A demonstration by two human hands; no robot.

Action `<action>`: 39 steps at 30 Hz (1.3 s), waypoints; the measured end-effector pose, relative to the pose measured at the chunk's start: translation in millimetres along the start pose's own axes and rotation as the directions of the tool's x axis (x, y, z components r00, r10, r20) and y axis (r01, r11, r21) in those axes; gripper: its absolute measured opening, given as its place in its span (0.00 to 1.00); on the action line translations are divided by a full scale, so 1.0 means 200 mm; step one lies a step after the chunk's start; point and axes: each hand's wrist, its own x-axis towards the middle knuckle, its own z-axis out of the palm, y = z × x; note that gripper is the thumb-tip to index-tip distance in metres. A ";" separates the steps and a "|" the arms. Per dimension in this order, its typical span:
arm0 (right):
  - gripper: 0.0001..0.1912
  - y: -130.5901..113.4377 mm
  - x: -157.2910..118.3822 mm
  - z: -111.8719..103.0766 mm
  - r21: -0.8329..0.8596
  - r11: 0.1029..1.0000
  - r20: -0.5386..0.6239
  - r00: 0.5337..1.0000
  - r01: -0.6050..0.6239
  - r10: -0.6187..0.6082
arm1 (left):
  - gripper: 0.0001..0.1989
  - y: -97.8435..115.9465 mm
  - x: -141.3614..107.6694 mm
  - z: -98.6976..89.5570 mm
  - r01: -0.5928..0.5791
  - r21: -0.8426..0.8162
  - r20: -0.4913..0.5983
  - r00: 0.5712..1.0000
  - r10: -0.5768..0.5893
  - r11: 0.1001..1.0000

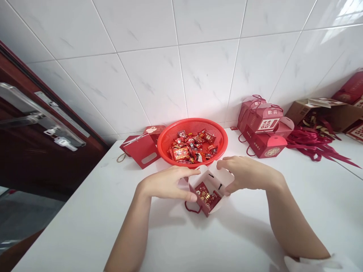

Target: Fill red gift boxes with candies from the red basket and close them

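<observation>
A small red gift box point(214, 207) with a white inside stands on the white table, its top flaps spread apart. Inside lie red packets with gold lettering point(204, 194), and a dark red cord handle point(193, 210) hangs at its left. My left hand point(170, 183) holds the left side of the box, thumb on the near edge and fingers at the back flap. On the other side, my right hand point(245, 173) grips the right flap with bent fingers and the thumb low. Just behind the box, a red plastic basket point(222, 145) holds many wrapped sweets point(188, 147).
Red boxes point(143, 149) stand left of the basket. More red gift boxes with cords point(262, 128) are stacked at the right. Beyond them lie dark red ribbons point(312, 143) and an open cardboard carton point(337, 113). A tiled wall point(150, 83) backs the table; a door point(42, 151) is at left.
</observation>
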 end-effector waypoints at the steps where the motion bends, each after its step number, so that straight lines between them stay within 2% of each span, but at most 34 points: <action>1: 0.18 0.00 0.00 0.00 0.012 1.000 -0.007 1.000 0.014 -0.014 | 0.35 0.00 0.00 0.00 -0.013 -0.001 -0.009 1.000 0.013 1.000; 3: 0.17 -0.01 0.00 -0.01 0.034 0.998 -0.013 0.999 0.050 -0.050 | 0.35 0.00 0.00 0.00 -0.026 0.012 -0.024 0.999 0.026 1.000; 6: 0.18 -0.03 0.01 -0.01 0.086 0.990 0.008 0.994 0.111 -0.112 | 0.26 0.02 0.03 0.01 0.009 0.045 -0.046 0.999 -0.007 0.999; 8: 0.18 -0.04 0.01 -0.02 0.151 0.974 0.015 0.985 0.169 -0.173 | 0.24 0.03 0.05 0.03 0.026 0.059 -0.044 0.999 -0.024 0.998; 11: 0.13 -0.04 0.02 -0.01 0.279 0.922 -0.005 0.960 0.269 -0.279 | 0.29 0.04 0.09 0.06 0.049 0.075 -0.043 0.998 -0.046 0.996; 13: 0.10 -0.03 0.03 0.01 0.325 0.899 -0.005 0.951 0.294 -0.309 | 0.33 0.05 0.10 0.09 0.088 0.093 -0.068 0.994 -0.081 0.992; 14: 0.12 -0.02 0.04 0.02 0.331 0.897 0.000 0.950 0.294 -0.311 | 0.36 0.05 0.10 0.10 0.111 0.104 -0.079 0.992 -0.103 0.988; 16: 0.17 0.00 0.05 0.04 0.319 0.903 0.017 0.951 0.287 -0.309 | 0.40 0.05 0.10 0.12 0.148 0.121 -0.104 0.985 -0.136 0.982; 18: 0.20 0.02 0.07 0.06 0.296 0.914 0.031 0.954 0.277 -0.300 | 0.38 0.06 0.11 0.13 0.159 0.134 -0.109 0.983 -0.145 0.978; 22: 0.19 0.02 0.10 0.06 0.247 0.937 0.049 0.962 0.248 -0.268 | 0.18 0.07 0.11 0.12 0.121 0.145 -0.107 0.989 -0.106 0.982; 24: 0.18 0.01 0.11 0.05 0.236 0.941 0.066 0.962 0.243 -0.265 | 0.14 0.07 0.11 0.12 0.082 0.112 -0.101 0.992 -0.070 0.990; 26: 0.16 0.00 0.12 0.05 0.209 0.954 0.098 0.966 0.214 -0.238 | 0.16 0.08 0.10 0.11 0.055 0.073 -0.087 0.995 -0.048 0.996; 28: 0.15 0.00 0.13 0.06 0.140 0.981 0.116 0.981 0.138 -0.155 | 0.19 0.08 0.10 0.11 0.075 0.063 -0.068 0.995 -0.070 0.995; 32: 0.16 0.03 0.15 0.08 0.020 1.000 0.034 0.999 -0.019 0.018 | 0.16 0.07 0.10 0.14 0.156 0.115 -0.004 0.988 -0.156 0.981; 35: 0.22 0.07 0.16 0.09 0.061 0.997 0.038 0.999 -0.037 0.034 | 0.14 0.05 0.11 0.16 0.188 0.110 0.009 0.982 -0.190 0.976; 39: 0.28 0.19 0.19 0.12 0.217 0.976 0.055 0.998 0.011 -0.024 | 0.20 0.03 0.12 0.18 0.246 0.047 0.038 0.968 -0.248 0.968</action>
